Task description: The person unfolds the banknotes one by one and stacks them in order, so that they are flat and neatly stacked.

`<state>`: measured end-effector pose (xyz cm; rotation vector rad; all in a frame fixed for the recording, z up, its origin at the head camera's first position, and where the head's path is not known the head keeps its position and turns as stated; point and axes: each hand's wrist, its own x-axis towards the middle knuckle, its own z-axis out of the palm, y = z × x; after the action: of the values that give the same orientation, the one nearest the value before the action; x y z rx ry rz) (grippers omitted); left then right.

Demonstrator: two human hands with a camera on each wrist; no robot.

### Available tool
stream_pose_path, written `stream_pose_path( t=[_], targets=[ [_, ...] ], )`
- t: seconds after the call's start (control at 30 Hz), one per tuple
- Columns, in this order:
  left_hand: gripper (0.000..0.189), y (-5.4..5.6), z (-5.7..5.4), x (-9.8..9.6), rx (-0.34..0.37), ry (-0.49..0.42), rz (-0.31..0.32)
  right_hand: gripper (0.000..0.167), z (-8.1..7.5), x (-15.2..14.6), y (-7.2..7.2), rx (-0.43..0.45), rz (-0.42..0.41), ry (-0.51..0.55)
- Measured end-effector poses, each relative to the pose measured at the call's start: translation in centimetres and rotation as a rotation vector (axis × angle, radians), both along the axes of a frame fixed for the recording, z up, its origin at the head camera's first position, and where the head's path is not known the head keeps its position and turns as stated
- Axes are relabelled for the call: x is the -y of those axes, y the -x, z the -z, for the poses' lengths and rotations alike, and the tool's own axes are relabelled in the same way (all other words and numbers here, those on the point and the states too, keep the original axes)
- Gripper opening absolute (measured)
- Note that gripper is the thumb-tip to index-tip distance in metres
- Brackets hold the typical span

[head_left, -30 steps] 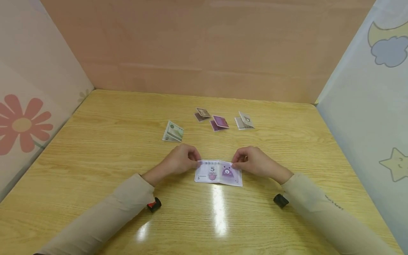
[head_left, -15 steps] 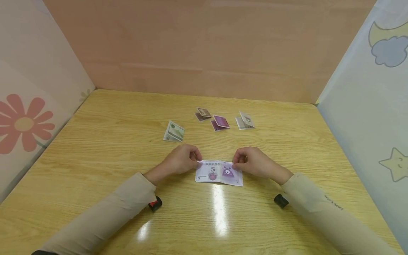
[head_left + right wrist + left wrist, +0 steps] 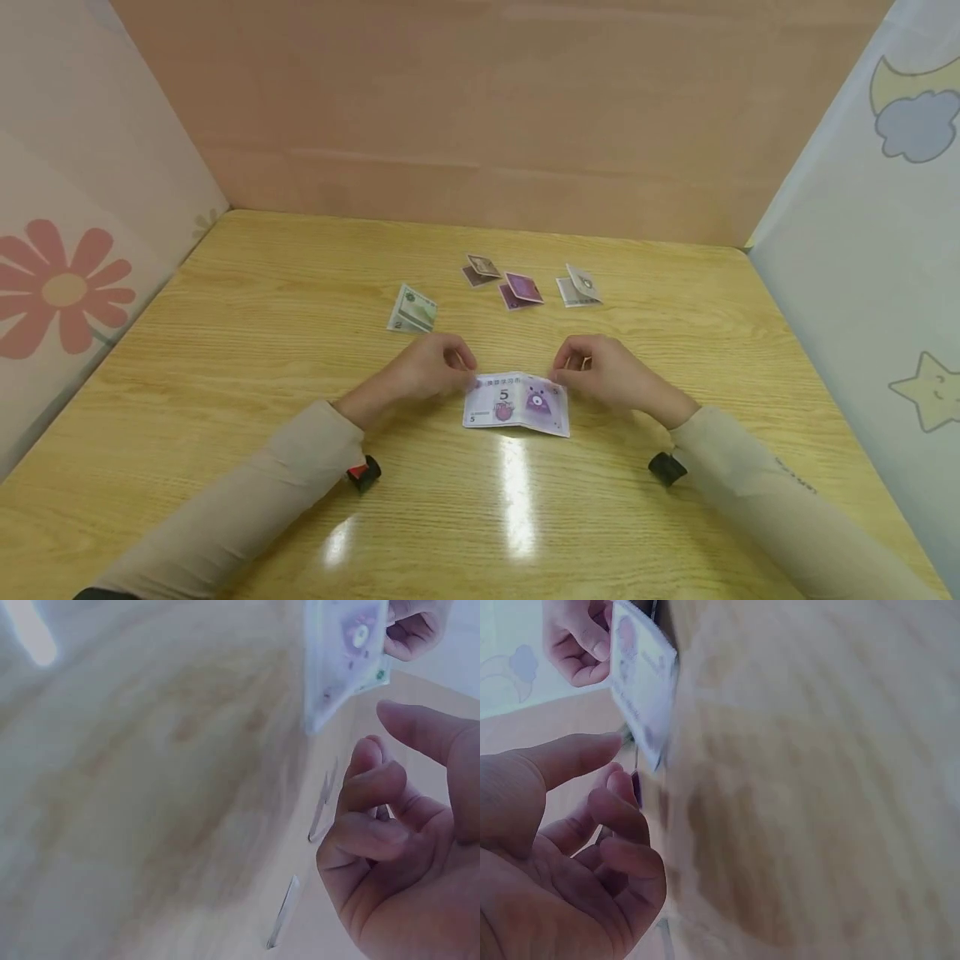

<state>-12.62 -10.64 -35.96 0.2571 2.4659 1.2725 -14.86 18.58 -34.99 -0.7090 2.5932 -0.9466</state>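
We see the purple note on the table, its long axis running left to right between left hand and right hand, neither clearly nearer. Thumbs and forefingers stand slightly apart, just beside its far corners.

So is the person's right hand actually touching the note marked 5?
Apart. The right wrist view shows it: a visible gap separates the right hand from the note marked 5.
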Motion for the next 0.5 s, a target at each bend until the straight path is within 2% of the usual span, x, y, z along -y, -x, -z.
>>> stream_pose_path(
  t=[0.17,0.3,0.5],
  targets=[
    [0.012,0.5,-0.5,0.4,0.003,-0.055,0.006,0.007,-0.6,-0.2,0.7,0.032,0.021,0.063],
    [0.018,0.9,-0.9,0.9,0.047,-0.104,0.007,0.012,-1.0,-0.4,1.4,0.088,0.051,0.093],
    [0.030,1.9,-1.3,2.0,0.070,-0.153,-0.044,0.022,-1.6,-0.2,2.3,0.160,0.079,0.126]
  ],
)
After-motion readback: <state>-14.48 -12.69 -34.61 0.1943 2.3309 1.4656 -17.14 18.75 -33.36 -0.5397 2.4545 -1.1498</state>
